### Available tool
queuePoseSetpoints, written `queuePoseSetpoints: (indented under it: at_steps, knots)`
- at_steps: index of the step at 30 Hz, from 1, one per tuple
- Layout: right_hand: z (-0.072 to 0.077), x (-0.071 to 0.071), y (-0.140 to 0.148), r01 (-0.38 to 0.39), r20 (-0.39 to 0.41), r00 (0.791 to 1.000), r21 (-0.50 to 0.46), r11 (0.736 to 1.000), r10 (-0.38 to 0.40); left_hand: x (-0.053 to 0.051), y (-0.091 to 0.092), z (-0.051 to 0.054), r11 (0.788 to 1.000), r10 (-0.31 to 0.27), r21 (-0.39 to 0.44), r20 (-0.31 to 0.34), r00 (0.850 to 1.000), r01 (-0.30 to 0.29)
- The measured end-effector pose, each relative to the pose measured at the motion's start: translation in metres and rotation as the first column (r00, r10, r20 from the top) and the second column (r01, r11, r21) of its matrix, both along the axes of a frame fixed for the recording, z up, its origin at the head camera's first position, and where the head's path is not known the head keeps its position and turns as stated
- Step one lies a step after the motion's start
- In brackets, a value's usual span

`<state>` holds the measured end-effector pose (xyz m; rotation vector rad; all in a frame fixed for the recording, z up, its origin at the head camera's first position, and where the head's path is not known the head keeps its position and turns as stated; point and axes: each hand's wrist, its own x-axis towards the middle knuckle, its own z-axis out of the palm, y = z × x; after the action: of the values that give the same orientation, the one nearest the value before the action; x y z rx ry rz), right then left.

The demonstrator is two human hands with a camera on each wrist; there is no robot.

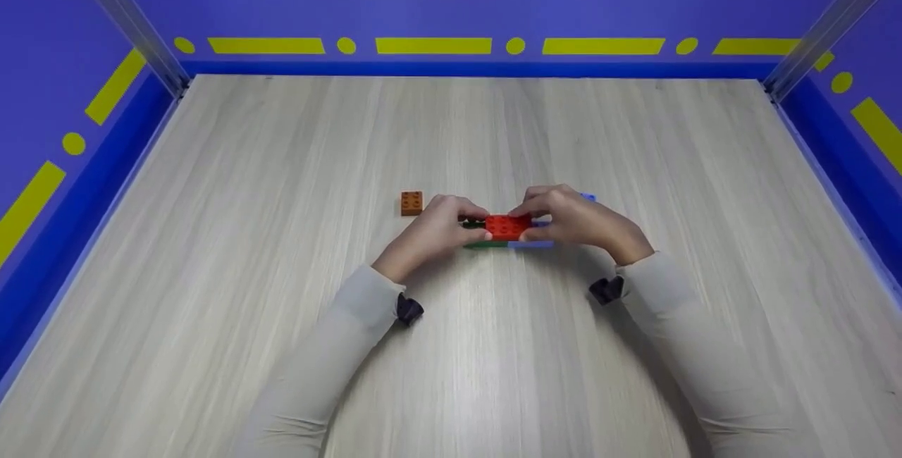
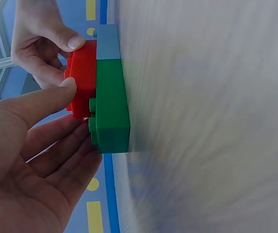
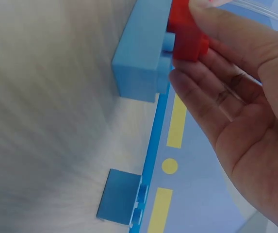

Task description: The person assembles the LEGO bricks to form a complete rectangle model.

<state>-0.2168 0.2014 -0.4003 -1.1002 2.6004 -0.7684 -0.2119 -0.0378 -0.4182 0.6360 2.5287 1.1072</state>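
A red toy building brick [image 1: 506, 227] bridges the tops of a green brick [image 2: 112, 107] and a light blue brick [image 3: 141, 53], which stand end to end on the table. My left hand [image 1: 444, 224] pinches the red brick's left end between thumb and fingers. At the other end my right hand [image 1: 567, 215] pinches the same brick, thumb in front and fingers behind. Studs of the green and blue bricks show beyond the red brick's ends in the wrist views.
An orange-brown brick [image 1: 411, 203] sits left of my left hand. Behind my right hand lies a small blue brick [image 3: 120, 196], mostly covered in the head view. Blue panels with yellow marks [image 1: 433, 45] border the wooden table [image 1: 451, 345].
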Motion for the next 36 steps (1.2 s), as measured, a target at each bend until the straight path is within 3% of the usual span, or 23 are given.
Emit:
queuePoseSetpoints:
  at_steps: [20, 36]
  knots:
    - [0.0031, 0.0, 0.0019, -0.014, -0.009, 1.0, 0.042, 0.999, 0.015, -0.0002, 0.0029, 0.0031, 0.999, 0.018, -0.039, 0.035, 0.999, -0.016]
    - [0.0002, 0.0002, 0.0038, -0.025, -0.009, 1.0, 0.004, 1.0, 0.025, -0.0005, 0.003, 0.0031, 1.0, 0.017, -0.026, 0.037, 0.999, -0.017]
